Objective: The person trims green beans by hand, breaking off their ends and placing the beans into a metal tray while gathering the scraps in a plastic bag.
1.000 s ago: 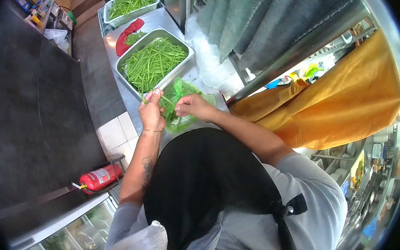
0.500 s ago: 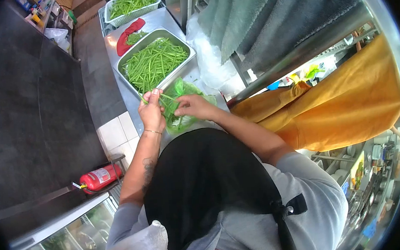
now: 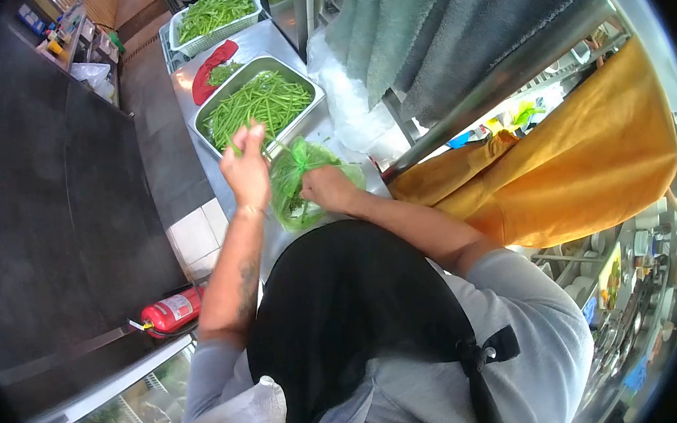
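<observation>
My left hand [image 3: 246,169] is raised at the near edge of a steel pan [image 3: 318,92] full of green beans [image 3: 260,101]. Its fingers are pinched on a green bean whose ends stick out either side, slightly blurred. Over a green plastic bag [image 3: 287,190] on the steel table, my right hand [image 3: 328,188] is closed with its fingertips low. What it may grip is too small to make out. Dark green bits lie inside the bag.
Beyond the pan are a red cloth [image 3: 213,71] and a white basket [image 3: 218,37] of green beans. Clear plastic [image 3: 352,89] lies along the right edge, below hanging grey towels [image 3: 451,24]. A fire extinguisher [image 3: 172,311] is at lower left.
My right hand has moved down and closer over the bag, away from the bean it had been touching. My left hand has shifted slightly left and up, towards the pan.
</observation>
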Demonstrator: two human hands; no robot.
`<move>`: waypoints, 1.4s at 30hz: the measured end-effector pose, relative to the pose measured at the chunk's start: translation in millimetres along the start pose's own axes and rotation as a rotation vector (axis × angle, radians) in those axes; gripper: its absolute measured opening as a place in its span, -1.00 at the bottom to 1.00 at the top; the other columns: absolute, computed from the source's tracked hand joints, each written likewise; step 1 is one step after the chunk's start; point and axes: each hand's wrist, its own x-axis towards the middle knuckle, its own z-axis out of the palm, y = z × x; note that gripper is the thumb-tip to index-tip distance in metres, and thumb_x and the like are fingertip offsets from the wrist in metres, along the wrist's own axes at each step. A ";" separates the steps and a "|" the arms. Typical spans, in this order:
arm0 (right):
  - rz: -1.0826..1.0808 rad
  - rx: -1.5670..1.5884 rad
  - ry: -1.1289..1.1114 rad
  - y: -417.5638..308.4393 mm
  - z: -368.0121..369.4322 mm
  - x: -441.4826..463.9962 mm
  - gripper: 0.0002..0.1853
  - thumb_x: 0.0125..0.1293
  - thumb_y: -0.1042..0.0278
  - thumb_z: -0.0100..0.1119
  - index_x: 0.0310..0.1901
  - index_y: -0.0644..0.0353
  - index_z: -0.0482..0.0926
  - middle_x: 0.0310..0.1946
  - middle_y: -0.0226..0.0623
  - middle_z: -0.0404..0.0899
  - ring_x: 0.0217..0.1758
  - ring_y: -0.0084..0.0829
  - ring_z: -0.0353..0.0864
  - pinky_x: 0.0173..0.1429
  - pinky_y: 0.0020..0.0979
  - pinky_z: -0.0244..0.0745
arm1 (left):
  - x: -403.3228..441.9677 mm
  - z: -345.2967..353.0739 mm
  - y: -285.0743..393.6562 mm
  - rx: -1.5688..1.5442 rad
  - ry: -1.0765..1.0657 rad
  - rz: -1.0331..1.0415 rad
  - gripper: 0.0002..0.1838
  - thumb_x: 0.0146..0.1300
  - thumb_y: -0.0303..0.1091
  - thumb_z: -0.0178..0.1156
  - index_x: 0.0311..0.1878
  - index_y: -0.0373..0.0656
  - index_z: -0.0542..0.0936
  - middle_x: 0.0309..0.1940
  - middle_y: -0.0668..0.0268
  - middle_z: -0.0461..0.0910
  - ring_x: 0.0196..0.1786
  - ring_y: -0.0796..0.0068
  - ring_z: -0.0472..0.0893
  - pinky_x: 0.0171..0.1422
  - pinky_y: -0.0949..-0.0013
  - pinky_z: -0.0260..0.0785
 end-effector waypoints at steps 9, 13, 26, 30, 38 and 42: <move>0.233 0.227 0.495 18.6 -82.2 -42.4 -0.81 0.47 0.18 0.35 -0.14 0.11 0.78 -0.29 -0.06 0.77 -0.22 -0.04 0.78 -0.06 -0.09 0.66 | -62.8 -38.8 206.4 -0.952 -0.877 0.278 -0.83 0.41 -0.56 0.22 -0.01 -0.29 0.73 -0.36 0.31 0.68 -0.51 0.57 0.58 -0.47 0.50 0.37; 0.149 0.099 0.297 55.8 -85.2 -61.6 -0.87 0.43 0.28 0.34 -0.09 0.06 0.78 -0.24 -0.07 0.79 -0.16 -0.07 0.79 0.00 -0.11 0.67 | -124.6 -40.5 285.2 -0.720 -1.913 0.780 -0.60 0.59 -0.20 0.08 -0.44 -0.11 0.58 -0.43 0.18 0.64 -0.43 0.42 0.64 -0.43 0.30 0.46; 0.004 -0.375 -0.142 70.0 22.4 -43.8 -0.83 0.40 0.31 0.16 -0.20 0.14 0.72 -0.22 -0.17 0.68 0.01 -0.09 0.74 0.09 -0.05 0.69 | -155.4 -35.7 286.6 -0.623 -1.948 0.709 -0.90 0.32 -0.37 0.26 -0.30 -0.17 0.63 -0.43 0.34 0.57 -0.48 0.50 0.54 -0.44 0.34 0.38; -0.045 -0.259 -0.033 77.5 25.5 -49.0 -0.82 0.41 0.25 0.21 -0.09 0.11 0.68 -0.22 -0.13 0.67 0.01 -0.02 0.72 0.09 -0.03 0.64 | -155.5 -42.0 287.0 -0.599 -1.906 0.689 -0.91 0.31 -0.40 0.31 -0.25 -0.20 0.66 -0.40 0.34 0.61 -0.48 0.51 0.55 -0.43 0.35 0.39; 0.140 0.279 0.213 51.1 -19.4 -52.9 -0.75 0.43 0.20 0.36 0.04 0.08 0.67 -0.23 -0.02 0.74 -0.11 -0.05 0.77 0.05 -0.15 0.60 | -146.9 -47.8 272.4 -0.639 -1.857 0.658 -0.86 0.28 -0.45 0.39 -0.14 -0.26 0.72 -0.35 0.33 0.68 -0.47 0.55 0.56 -0.42 0.38 0.42; 0.149 0.603 0.191 43.1 -24.6 -38.9 -0.80 0.47 0.29 0.40 0.03 0.17 0.75 -0.23 -0.26 0.81 -0.17 -0.48 0.74 0.03 -0.38 0.60 | -119.0 -60.2 207.6 -0.810 -1.594 0.419 -0.82 0.27 -0.47 0.43 -0.08 -0.29 0.75 -0.32 0.32 0.72 -0.46 0.57 0.57 -0.41 0.40 0.43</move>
